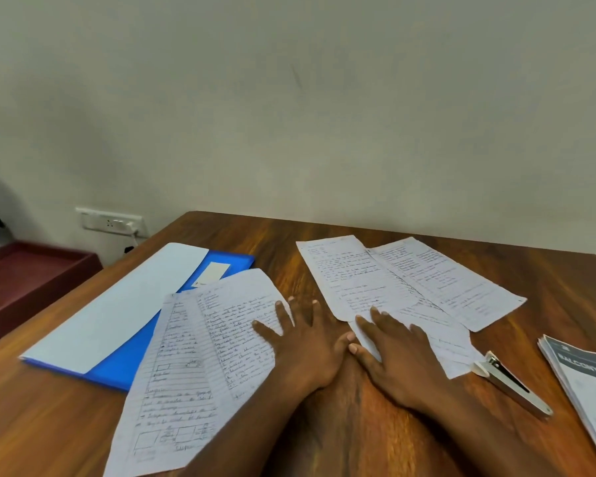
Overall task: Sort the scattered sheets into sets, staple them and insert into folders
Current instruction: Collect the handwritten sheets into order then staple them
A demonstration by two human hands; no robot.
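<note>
Handwritten lined sheets lie scattered on the wooden table (341,425). A left group of sheets (200,356) overlaps a blue folder (124,366), which has a blank white sheet (124,304) on top. A right group of sheets (403,287) fans out toward the far right. My left hand (303,342) lies flat with spread fingers on the edge of the left sheets. Flat on the near corner of the right sheets rests my right hand (396,352). A silver stapler (510,382) lies just right of my right hand.
A stack of printed booklets (589,383) sits at the table's right edge. A dark red tray (25,280) stands beyond the table on the left, below a wall socket (112,222). The wall runs close behind the table.
</note>
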